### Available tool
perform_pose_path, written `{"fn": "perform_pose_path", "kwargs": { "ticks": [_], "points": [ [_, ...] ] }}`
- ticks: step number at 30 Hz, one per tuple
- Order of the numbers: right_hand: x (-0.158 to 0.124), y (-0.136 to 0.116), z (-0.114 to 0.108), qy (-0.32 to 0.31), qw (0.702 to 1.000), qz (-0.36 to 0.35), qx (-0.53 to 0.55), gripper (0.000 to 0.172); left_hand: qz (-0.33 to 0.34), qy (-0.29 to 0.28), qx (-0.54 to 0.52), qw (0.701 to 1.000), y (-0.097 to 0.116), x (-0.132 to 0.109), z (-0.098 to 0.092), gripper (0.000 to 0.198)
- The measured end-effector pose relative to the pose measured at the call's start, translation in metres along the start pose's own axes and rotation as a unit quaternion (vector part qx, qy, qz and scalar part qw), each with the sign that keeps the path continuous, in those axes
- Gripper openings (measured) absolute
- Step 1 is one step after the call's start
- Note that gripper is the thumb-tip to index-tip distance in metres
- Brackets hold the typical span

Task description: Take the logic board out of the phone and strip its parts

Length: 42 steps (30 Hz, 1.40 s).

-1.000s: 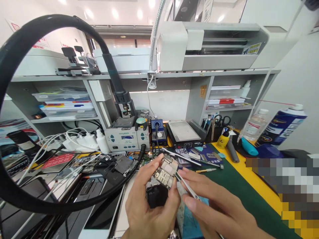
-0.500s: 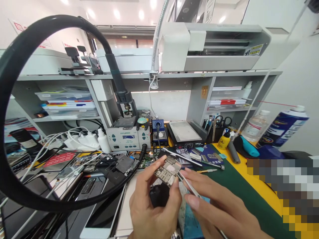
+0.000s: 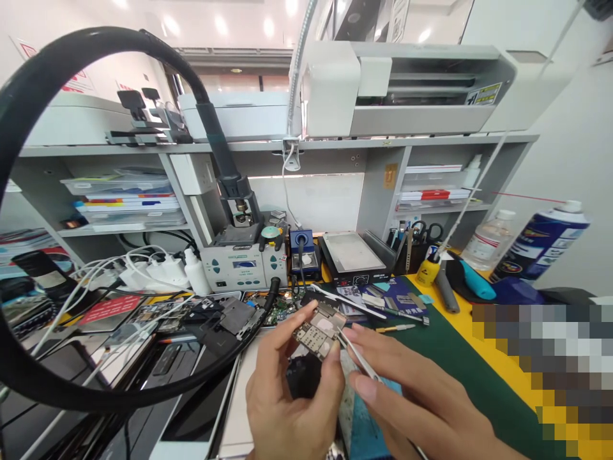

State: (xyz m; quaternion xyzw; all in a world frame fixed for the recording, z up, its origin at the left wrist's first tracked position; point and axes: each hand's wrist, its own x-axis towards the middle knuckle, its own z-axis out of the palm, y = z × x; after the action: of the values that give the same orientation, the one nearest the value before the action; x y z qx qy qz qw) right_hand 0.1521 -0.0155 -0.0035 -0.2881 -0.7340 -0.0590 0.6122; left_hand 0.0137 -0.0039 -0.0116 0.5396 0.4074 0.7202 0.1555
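Note:
My left hand (image 3: 287,399) pinches a small phone circuit board (image 3: 318,331) between thumb and fingers, holding it up at bottom centre. My right hand (image 3: 416,402) grips metal tweezers (image 3: 358,356), whose tips touch the board's right edge. A black part (image 3: 302,377) sits just under the board, partly hidden behind my left thumb; I cannot tell whether it is attached.
A thick black hose (image 3: 57,211) loops from the rework station (image 3: 242,265) across the left. Phones and loose parts (image 3: 191,319) lie on the left; a green mat (image 3: 460,377) covers the right. Behind stand a hotplate (image 3: 352,255), tool holder (image 3: 414,246), spray can (image 3: 541,239), bottle (image 3: 491,239) and shelves.
The board tilted a little flatter in my left hand, and the view shifted slightly. Tweezers stay at the board's edge.

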Motion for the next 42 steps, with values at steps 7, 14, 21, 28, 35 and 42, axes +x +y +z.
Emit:
{"fn": "perform_pose_path", "kwargs": {
  "ticks": [7,14,21,28,35,42],
  "points": [
    [-0.002,0.002,0.002,-0.003,1.000,-0.019,-0.006,0.044,-0.020,0.013,-0.009,1.000,0.001,-0.002,0.002,0.039],
    [0.004,0.000,0.002,0.000,0.999,-0.038,-0.030,0.044,-0.016,0.013,0.005,1.000,0.001,-0.001,0.001,0.041],
    [0.005,-0.001,0.002,0.013,0.998,-0.036,-0.040,0.037,0.017,0.002,-0.002,1.000,0.001,0.002,-0.003,0.049],
    [-0.003,0.002,0.006,0.037,0.994,-0.076,-0.065,0.019,0.069,-0.007,-0.011,0.998,-0.004,0.006,-0.002,0.061],
    [0.031,-0.003,-0.021,-0.112,0.985,-0.114,-0.067,0.027,0.103,-0.007,-0.024,0.994,-0.004,0.009,-0.002,0.064],
    [0.033,-0.003,-0.029,-0.141,0.982,-0.109,-0.066,0.040,0.100,-0.003,-0.020,0.995,-0.004,0.008,-0.002,0.065]
  ]
}}
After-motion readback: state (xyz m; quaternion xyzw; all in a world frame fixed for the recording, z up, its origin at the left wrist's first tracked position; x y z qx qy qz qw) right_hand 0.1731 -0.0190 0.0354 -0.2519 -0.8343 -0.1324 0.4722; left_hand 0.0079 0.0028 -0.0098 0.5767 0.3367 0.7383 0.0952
